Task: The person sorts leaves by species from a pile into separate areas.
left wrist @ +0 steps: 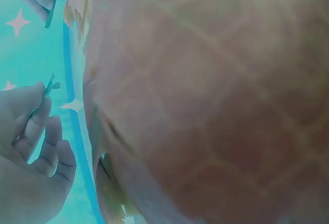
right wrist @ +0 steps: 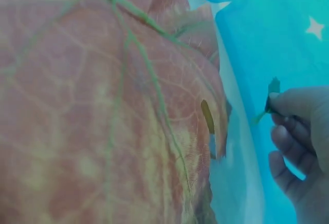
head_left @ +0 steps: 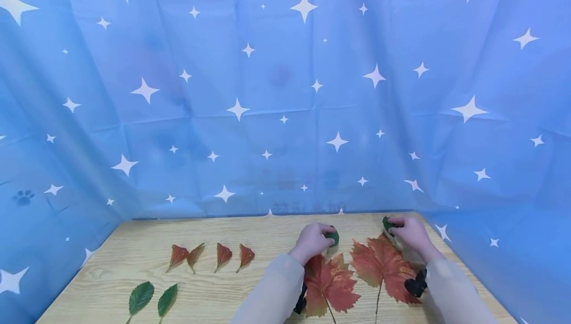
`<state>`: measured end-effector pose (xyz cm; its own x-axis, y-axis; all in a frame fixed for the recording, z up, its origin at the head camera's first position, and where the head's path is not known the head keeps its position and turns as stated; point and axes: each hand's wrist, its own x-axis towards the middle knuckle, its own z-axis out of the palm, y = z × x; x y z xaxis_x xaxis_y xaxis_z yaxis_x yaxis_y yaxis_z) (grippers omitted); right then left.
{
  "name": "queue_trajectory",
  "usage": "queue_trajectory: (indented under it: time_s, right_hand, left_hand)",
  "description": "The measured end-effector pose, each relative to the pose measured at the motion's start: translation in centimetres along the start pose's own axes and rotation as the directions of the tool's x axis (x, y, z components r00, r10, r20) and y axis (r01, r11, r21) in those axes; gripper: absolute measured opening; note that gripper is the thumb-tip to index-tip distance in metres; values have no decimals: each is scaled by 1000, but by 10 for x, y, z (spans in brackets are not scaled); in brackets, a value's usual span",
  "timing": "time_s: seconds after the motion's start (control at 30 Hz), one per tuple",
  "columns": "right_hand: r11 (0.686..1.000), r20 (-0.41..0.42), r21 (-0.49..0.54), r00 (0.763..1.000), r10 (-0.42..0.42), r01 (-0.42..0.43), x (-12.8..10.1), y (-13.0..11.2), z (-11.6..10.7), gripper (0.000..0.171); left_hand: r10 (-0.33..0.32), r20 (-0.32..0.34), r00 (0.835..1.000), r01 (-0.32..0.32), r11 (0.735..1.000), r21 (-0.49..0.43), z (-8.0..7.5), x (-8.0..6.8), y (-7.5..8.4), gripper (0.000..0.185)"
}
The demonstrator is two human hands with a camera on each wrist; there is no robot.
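Two green oval leaves [head_left: 151, 298], smooth, at the near left edge of the pale wood-grain table [head_left: 111, 244]. Two broad red maple leaves [head_left: 357, 274], lobed and veined, lying flat between the forearms. Four small red pointed leaves [head_left: 209, 256] in a row, mid-left. Left hand [head_left: 312, 241]: fingers curled, pinching a small dark green leaf [head_left: 332, 237]. Right hand [head_left: 408, 232]: fingers curled round a second green leaf [head_left: 387, 224] near the far edge. Blue star-printed cloth [head_left: 285, 91] behind.

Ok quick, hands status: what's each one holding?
Left hand: fingers curled round a small green leaf.
Right hand: pinching another small green leaf.
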<state>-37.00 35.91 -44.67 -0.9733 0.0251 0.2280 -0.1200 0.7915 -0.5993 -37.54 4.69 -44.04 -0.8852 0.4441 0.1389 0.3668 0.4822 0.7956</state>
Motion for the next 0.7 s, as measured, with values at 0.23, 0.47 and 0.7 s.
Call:
queue_trajectory:
  time_s: [0.23,0.47,0.7]
  right_hand:
    - [1000,-11,27,1000,-2,2,-17,-11,3,34]
    - [993,18,103,998,60,-62,-43,-31,8,34]
    - [973,82,191,990,113,-127,-71,-48,10,34]
  left_hand:
    - [13,10,1000,-12,1000,-21,2,-3,-7,30]
    - [21,16,1000,-21,1000,-17,1,-4,-9,30]
    - [36,14,999,-36,999,4,1,-5,-12,29]
